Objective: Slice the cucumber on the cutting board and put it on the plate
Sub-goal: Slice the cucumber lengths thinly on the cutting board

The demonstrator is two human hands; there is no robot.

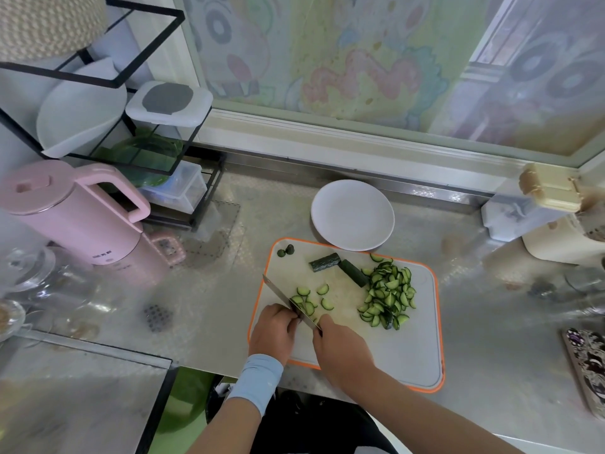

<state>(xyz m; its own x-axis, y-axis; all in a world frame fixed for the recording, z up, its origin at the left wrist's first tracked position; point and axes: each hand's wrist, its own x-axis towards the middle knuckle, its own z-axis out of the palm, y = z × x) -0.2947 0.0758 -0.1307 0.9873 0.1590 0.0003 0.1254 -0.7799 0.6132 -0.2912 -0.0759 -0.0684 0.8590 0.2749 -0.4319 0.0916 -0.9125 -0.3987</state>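
Steel desk [212,306] below a window carried an orange-rimmed cutting board [422,355], and on it lay the cucumber in parts: a heap of half-moon slices [389,294] at the right, a few fresh slices [309,301] beside the knife [281,294], and two uncut lengths [324,262] at the far edge. Of the hands, the right hand [340,348] gripped the knife with its blade down among the fresh slices, while the left hand [273,332] sat curled against the blade, and whether it held a piece could not be told. Just beyond the board the plate [352,214] held nothing, so slicing was judged past halfway and the transfer wholly left to do.
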